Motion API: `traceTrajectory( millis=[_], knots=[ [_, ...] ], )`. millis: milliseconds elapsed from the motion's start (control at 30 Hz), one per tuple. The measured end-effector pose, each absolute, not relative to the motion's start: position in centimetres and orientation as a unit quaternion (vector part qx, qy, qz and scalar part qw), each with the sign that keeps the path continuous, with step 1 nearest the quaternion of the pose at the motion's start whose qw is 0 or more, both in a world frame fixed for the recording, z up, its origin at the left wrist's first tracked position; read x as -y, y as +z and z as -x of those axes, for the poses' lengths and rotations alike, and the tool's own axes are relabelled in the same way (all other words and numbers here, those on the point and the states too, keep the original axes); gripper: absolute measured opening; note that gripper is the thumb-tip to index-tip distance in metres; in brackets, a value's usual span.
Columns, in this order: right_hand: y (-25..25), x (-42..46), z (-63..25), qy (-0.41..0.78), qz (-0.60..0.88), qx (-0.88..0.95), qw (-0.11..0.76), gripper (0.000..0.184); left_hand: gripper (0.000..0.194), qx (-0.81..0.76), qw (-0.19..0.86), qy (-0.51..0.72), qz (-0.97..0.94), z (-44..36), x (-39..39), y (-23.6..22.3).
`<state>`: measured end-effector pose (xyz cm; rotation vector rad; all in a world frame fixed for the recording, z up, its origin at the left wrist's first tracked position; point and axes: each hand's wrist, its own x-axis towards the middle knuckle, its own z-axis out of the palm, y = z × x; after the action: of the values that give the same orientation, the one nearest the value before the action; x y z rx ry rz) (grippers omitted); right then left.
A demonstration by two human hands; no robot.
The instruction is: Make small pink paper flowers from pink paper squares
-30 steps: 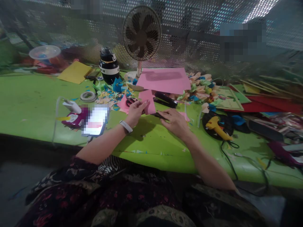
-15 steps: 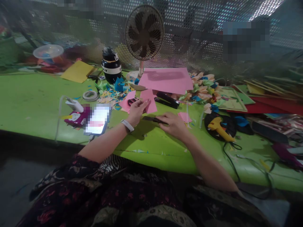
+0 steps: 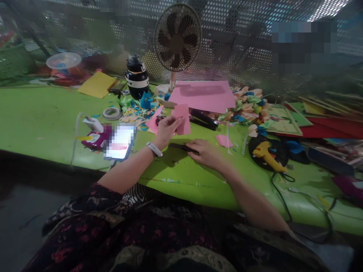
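My left hand (image 3: 166, 130), with a white band at the wrist, is closed in a pinch on a small pink paper piece (image 3: 183, 120). Under and behind it lie more pink paper (image 3: 153, 118) and a dark object (image 3: 159, 119), mostly hidden by the fingers. My right hand (image 3: 202, 150) rests low over the table, its fingers closed around a dark, slim knife (image 3: 179, 146) that points left, blade near the tabletop. To the right of that hand lies a small stack of pink paper pieces (image 3: 224, 141). A black stapler (image 3: 203, 119) sits just beyond both hands.
A large pink sheet (image 3: 202, 94) lies below the fan (image 3: 177, 39). Paper scraps and a tape roll (image 3: 111, 113) are at left, near a lit phone (image 3: 120, 141). Rightward are paper flowers (image 3: 249, 104) and a yellow glue gun (image 3: 269, 155) with its cord. A black bottle (image 3: 137, 79) stands behind.
The pink piece in my left hand is now turned more upright. The knife in my right hand has tilted slightly. The whole view has shifted a little, moving things rightward.
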<state>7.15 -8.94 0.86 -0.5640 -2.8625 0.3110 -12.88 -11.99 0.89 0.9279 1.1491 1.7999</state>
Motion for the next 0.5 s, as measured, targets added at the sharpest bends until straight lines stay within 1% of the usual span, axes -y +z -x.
traceTrajectory(
  millis=[67, 133, 233, 300, 367, 433, 500],
  knots=[
    [1.3, 9.0, -7.2, 0.107, 0.191, 0.968, 0.12, 0.036, 0.038, -0.45, 0.4, 0.701, -0.382, 12.7, 12.1, 0.9],
    [1.9, 9.0, -7.5, 0.117, 0.205, 0.958, 0.163, 0.031, 0.04, -0.446, 0.4, 0.697, -0.394, 12.4, 12.3, 0.9],
    [2.7, 8.5, -8.1, 0.151, 0.271, 0.91, 0.274, 0.023, 0.042, -0.44, 0.413, 0.684, -0.409, 12.0, 12.5, 0.8],
    [3.0, 8.2, -8.4, 0.21, 0.321, 0.858, 0.342, 0.021, 0.044, -0.435, 0.432, 0.661, -0.432, 11.8, 12.7, 0.7],
    [3.0, 8.0, -8.4, 0.303, 0.344, 0.808, 0.37, 0.024, 0.044, -0.429, 0.453, 0.626, -0.467, 11.5, 12.9, 0.6],
    [3.0, 8.0, -8.1, 0.381, 0.343, 0.77, 0.379, 0.031, 0.043, -0.433, 0.468, 0.588, -0.498, 11.2, 13.2, 0.7],
    [3.0, 8.1, -7.8, 0.403, 0.344, 0.747, 0.402, 0.037, 0.041, -0.448, 0.472, 0.561, -0.511, 11.0, 13.4, 0.7]
  ],
)
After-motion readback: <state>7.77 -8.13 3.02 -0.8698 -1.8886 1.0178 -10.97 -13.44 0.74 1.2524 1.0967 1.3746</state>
